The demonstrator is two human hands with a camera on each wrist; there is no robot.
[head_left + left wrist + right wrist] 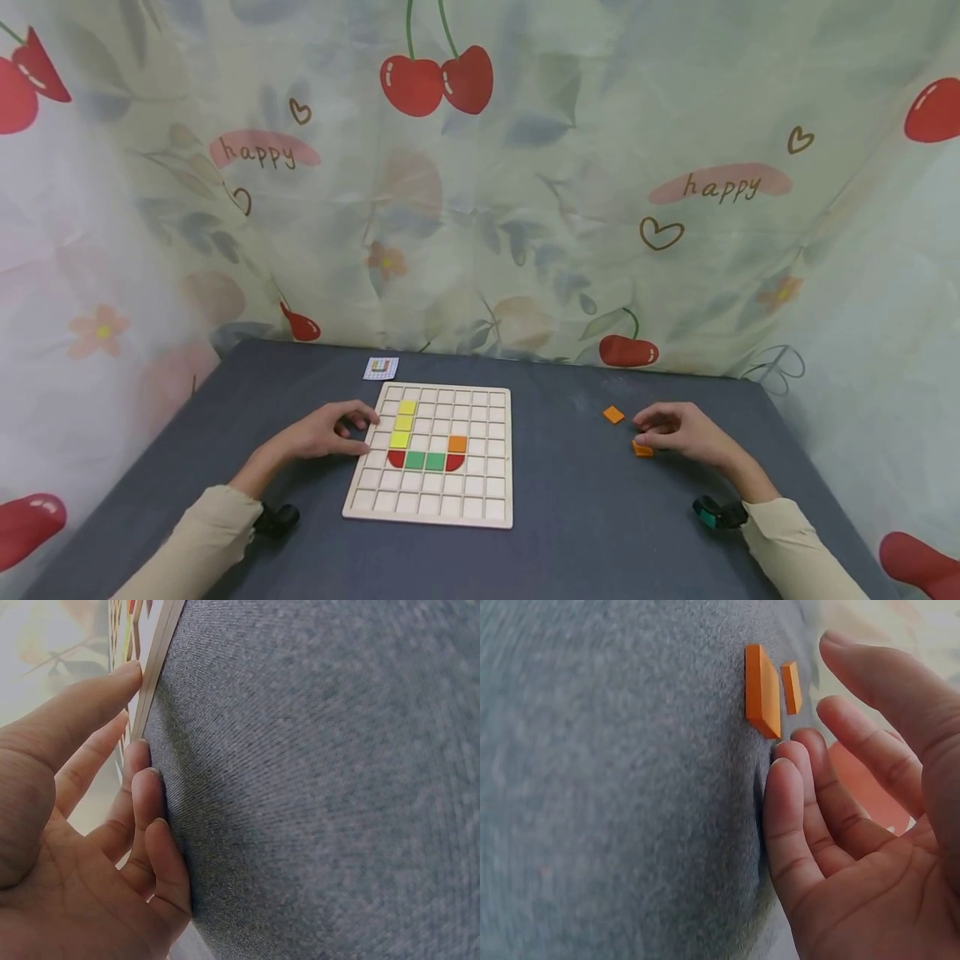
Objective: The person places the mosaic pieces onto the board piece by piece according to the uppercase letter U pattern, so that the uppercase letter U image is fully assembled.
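A pale wooden grid board point(474, 486) lies on the dark table. On it, yellow squares point(403, 422) run in a column above a red rounded tile point(396, 458). Green squares point(424, 461) lead right to another red rounded tile point(454, 462), with an orange square point(457, 444) above. My left hand point(335, 429) rests at the board's left edge, its thumb touching the rim. My right hand point(686, 432), fingers loosely bent and apart, hovers by a loose orange tile point(759, 690), which it partly covers in the head view. A second orange tile point(613, 414) lies farther back.
A small card point(381, 368) with a printed coloured pattern lies behind the board. A patterned curtain point(480, 208) hangs around the back and sides of the table point(570, 517). Each wrist wears a dark strapped device point(720, 512).
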